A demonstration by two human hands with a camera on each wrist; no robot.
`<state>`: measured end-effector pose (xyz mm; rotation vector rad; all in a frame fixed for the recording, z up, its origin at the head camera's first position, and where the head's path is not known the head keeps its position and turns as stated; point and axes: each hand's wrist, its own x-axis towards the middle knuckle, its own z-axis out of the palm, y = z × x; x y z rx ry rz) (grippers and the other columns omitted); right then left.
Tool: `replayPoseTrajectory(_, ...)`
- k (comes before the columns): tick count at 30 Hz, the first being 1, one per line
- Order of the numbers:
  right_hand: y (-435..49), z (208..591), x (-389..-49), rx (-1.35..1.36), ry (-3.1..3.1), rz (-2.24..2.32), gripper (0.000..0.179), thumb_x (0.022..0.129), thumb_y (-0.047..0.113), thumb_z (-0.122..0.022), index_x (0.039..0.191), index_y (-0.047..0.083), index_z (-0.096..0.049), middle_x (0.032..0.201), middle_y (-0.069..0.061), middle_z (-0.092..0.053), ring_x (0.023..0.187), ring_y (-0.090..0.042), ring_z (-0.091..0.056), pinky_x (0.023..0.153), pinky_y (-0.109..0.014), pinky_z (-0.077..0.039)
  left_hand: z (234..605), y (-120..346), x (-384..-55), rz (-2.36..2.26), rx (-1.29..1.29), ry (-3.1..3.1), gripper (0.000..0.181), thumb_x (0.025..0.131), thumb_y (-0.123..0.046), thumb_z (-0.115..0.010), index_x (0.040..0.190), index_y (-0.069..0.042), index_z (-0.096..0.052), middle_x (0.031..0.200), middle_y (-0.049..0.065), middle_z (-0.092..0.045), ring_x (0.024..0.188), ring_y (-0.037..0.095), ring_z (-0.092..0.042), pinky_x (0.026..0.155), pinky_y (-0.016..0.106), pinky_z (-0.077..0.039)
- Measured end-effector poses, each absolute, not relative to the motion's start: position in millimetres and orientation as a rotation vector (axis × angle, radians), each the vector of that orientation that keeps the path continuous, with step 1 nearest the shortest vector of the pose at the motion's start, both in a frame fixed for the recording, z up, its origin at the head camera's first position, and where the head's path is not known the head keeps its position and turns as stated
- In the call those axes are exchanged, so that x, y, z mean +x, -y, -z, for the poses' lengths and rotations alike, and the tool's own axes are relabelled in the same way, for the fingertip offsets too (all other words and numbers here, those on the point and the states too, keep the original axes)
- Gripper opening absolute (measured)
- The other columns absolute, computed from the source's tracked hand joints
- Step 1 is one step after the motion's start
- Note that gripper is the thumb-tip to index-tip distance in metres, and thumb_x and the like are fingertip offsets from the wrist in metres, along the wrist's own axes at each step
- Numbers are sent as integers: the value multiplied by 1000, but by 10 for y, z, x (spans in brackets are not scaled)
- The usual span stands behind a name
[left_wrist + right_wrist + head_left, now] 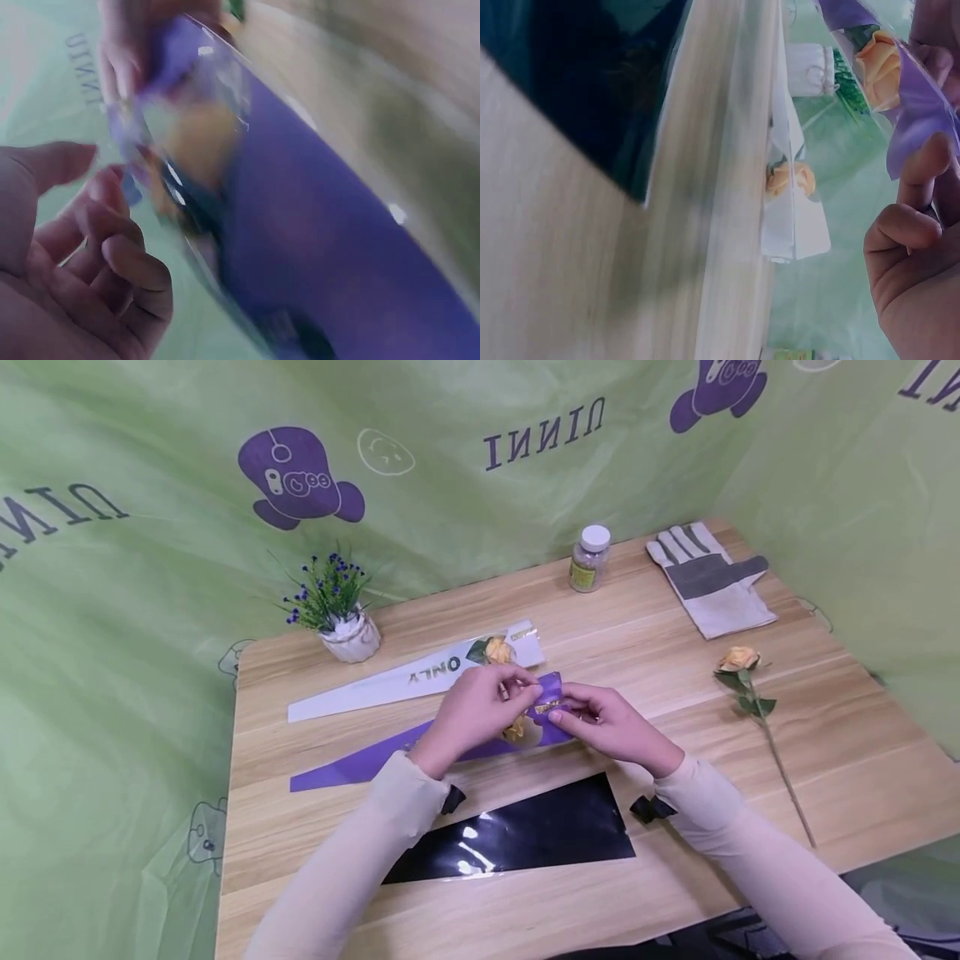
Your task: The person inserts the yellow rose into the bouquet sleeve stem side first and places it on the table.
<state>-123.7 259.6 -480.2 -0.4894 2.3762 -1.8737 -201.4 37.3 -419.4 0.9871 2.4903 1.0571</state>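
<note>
A purple flower sleeve (360,766) with a clear window and a yellow rose (880,69) inside slants up from the table towards both hands. My right hand (615,722) pinches its wide top end, by the gold marking. My left hand (483,706) is at the same end, its thumb and forefinger brought together at the sleeve's edge; its other fingers are loosely curled in the left wrist view. Behind lies a white sleeve (360,693) lettered ONLY, holding another yellow rose (498,650). A glossy black sleeve (525,827) lies flat in front, below the forearms.
At the back left stands a white pot (352,639) of small blue flowers. A white-capped jar (589,560) is at the back edge, with a grey-and-white work glove (712,581) to its right. A loose yellow rose (738,660) on a long stem lies at the right.
</note>
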Motion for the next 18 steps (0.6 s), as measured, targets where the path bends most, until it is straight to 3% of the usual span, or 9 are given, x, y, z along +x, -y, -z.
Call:
replayPoseTrajectory(4, -2641, 4811, -1251, -469, -2429, 1828, 24, 101, 4, -63, 124, 4, -67, 104, -4, -74, 87, -16, -67, 70, -24, -55, 4342, -101, -1983, -749, 1258, -2685, 69, 83, -52, -82, 139, -16, -62, 118, 1, -61, 100, 17, -56, 85, 35, -51)
replayPoseTrajectory(7, -2650, 4814, -1254, -474, -2467, 1793, 20, 101, 4, -63, 121, 5, -68, 100, -2, -74, 82, -15, -64, 66, -24, -51, 4473, 96, -1928, -531, 1413, -2705, 91, 79, -50, -85, 153, -14, -46, 141, 9, -52, 125, 28, -49, 104, 45, -44)
replayPoseTrajectory(10, -2644, 4805, -1259, -490, -2431, 1790, 22, 102, 3, -60, 124, 4, -65, 100, -3, -75, 84, -16, -66, 68, -24, -52, 4578, 211, -1906, -450, 1458, -2707, 90, 83, -40, -85, 156, -14, -39, 147, 11, -49, 132, 31, -48, 106, 49, -43)
replayPoseTrajectory(15, -2637, 4773, -1268, -507, -2383, 1745, 30, 105, 6, -56, 135, 3, -59, 105, -3, -75, 90, -20, -68, 74, -27, -55, 4624, 276, -1939, -459, 1472, -2742, 80, 86, -28, -83, 154, -15, -44, 142, 8, -54, 128, 29, -53, 101, 47, -47)
replayPoseTrajectory(18, -2674, 4749, -1270, -510, -2508, 1667, 32, 103, 8, -60, 135, 5, -61, 100, 1, -74, 82, -18, -65, 66, -27, -53, 4610, 289, -1961, -466, 1477, -2759, 78, 85, -26, -83, 153, -14, -46, 141, 8, -55, 125, 30, -55, 100, 48, -47)
